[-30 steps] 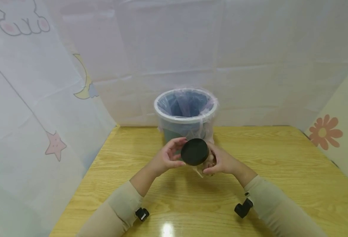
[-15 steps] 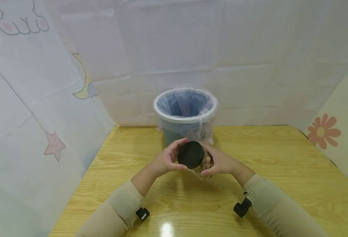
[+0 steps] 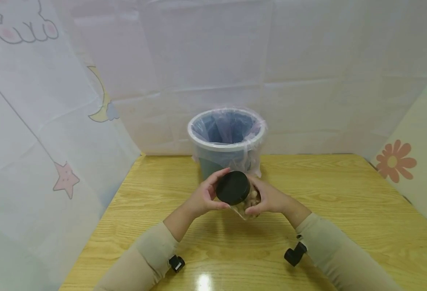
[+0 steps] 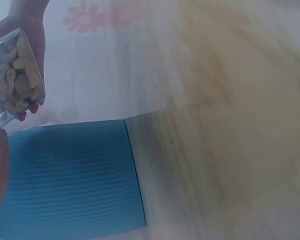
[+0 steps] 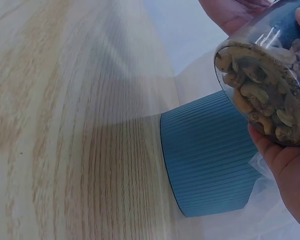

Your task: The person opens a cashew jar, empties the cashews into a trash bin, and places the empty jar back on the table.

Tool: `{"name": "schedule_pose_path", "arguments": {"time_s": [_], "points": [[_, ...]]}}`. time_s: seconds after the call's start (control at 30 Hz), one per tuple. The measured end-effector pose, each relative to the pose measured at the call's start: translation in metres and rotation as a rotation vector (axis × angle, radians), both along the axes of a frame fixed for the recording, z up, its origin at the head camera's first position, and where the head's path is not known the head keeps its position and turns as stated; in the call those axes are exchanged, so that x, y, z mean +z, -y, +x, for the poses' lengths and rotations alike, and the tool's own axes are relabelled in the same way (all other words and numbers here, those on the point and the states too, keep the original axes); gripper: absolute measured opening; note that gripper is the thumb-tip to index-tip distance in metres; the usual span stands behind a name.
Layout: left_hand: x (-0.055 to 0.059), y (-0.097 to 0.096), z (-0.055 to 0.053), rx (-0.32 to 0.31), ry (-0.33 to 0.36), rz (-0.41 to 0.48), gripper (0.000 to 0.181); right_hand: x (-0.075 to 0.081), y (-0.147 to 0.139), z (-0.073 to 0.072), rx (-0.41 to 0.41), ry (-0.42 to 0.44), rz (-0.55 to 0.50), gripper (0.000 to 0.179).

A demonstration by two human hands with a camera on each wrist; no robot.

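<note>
A clear jar of cashew nuts (image 3: pixel 250 203) with a round black lid (image 3: pixel 233 188) is held tilted above the table, lid leaning to the left. My left hand (image 3: pixel 207 195) grips the lid, thumb in front and fingers behind it. My right hand (image 3: pixel 271 198) holds the jar's body from the right. In the right wrist view, the cashews (image 5: pixel 262 92) show through the bottom of the jar. The left wrist view has the jar at its left edge, its side full of nuts (image 4: pixel 17 75). Part of the fingers is hidden behind the jar.
Just behind the hands stands a blue bin (image 3: pixel 213 159) with a white rim and a thin pinkish liner bag (image 3: pixel 251 141) folded over it. The wooden table (image 3: pixel 155 190) extends to both sides. Printed cloth sheets (image 3: pixel 206 60) hang at the back and sides.
The jar has shifted slightly left and tilted. My left hand, loosely around the lid a second ago, now holds it closely. The bin has not moved.
</note>
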State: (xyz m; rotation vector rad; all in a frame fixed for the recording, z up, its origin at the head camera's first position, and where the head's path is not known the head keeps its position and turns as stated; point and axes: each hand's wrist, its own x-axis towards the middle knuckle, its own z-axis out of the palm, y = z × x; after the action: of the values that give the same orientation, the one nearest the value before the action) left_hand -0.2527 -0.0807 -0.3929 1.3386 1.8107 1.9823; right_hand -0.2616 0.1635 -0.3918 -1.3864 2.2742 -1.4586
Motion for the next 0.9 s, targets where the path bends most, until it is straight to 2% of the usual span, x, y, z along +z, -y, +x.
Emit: {"name": "schedule_pose_path", "arguments": {"time_s": [0.33,0.5,0.6,0.7,0.8,0.9], "points": [[0.0,-0.002,0.0,0.007,-0.03,0.027,0.095,-0.001,0.0,-0.001,0.028,0.07,-0.026,0.087],[0.006,-0.004,0.004,0.019,-0.061,0.04,0.093,-0.001,0.002,-0.001,0.009,0.076,-0.018,0.085],[0.013,-0.005,0.01,0.031,-0.09,0.047,0.092,0.001,0.003,0.001,-0.023,0.047,0.001,0.087],[0.019,-0.006,0.015,0.038,-0.105,0.054,0.092,0.012,0.006,0.008,-0.019,-0.003,0.002,0.087],[0.017,-0.006,0.015,0.032,-0.105,0.065,0.09,0.023,0.01,0.016,-0.015,-0.042,-0.003,0.086],[0.01,-0.007,0.01,0.024,-0.094,0.077,0.089,0.028,0.012,0.02,-0.024,-0.073,0.001,0.084]]}}
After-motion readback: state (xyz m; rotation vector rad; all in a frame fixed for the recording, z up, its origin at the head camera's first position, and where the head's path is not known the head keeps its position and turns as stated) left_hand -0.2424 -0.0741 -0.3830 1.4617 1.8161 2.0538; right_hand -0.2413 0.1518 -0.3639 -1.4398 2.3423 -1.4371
